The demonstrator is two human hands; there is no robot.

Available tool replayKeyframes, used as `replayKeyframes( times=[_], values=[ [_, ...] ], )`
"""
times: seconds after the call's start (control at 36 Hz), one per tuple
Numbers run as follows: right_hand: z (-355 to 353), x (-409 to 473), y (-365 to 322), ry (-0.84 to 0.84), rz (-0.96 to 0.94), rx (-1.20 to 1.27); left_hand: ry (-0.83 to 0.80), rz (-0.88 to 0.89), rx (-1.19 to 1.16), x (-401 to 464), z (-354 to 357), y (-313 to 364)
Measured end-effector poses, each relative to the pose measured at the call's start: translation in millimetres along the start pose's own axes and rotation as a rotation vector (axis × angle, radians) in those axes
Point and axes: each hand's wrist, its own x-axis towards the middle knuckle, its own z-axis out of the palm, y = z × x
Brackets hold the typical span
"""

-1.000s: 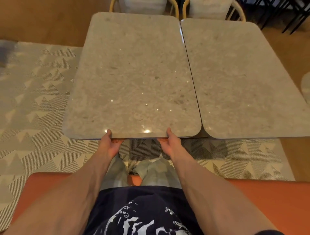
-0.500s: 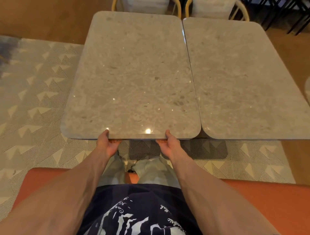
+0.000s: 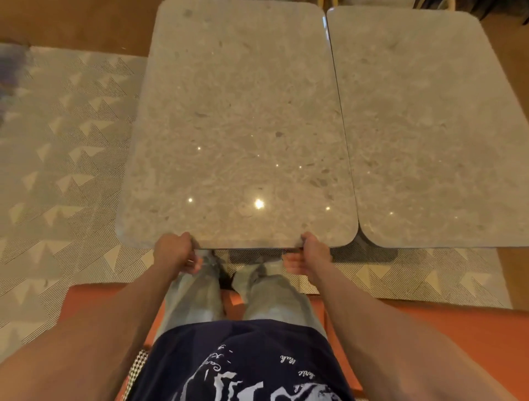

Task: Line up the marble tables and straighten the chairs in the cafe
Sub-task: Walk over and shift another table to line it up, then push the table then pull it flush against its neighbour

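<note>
From the head view, the person sits on an orange bench (image 3: 446,329) with both arms stretched forward. The left hand (image 3: 174,252) is at the near edge of the left marble desk (image 3: 237,128), thumb up on the rim and fingers curled below it, so it grips the slab. The right hand (image 3: 309,254) grips the same near edge further along, thumb against the rim and fingers folded underneath. Between the two hands the desk edge runs straight, with the person's pale trousers (image 3: 197,294) showing just under it.

Just beyond the right hand, on its outer side, stands the right marble desk (image 3: 429,128). Its long side lies close beside the left desk with only a thin dark seam between them, and the near edges of the two sit almost level. Whether the slabs actually touch I cannot tell.

Out past the left hand lies a patterned rug (image 3: 63,148) with pale triangles, running under both desks. Far ahead of the hands, brown floor (image 3: 80,23) shows. A curved piece of chair frame (image 3: 451,4) peeks in beyond the right desk.
</note>
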Motion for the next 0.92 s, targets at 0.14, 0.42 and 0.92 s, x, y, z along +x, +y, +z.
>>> replayKeyframes(
  times=[0.14,0.42,0.92],
  values=[
    [1.3,-12.3,-54.0,0.323,-0.322,-0.388,0.203,0.345,0.366,20.7,-28.0,69.5],
    [89.9,-52.7,-231.2,-0.035,-0.665,0.163,-0.150,0.596,-0.278,16.8,-30.3,247.7],
    [251.3,-115.7,-315.4,-0.070,-0.919,0.172,-0.354,0.809,-0.502,94.9,-164.0,356.1]
  ],
)
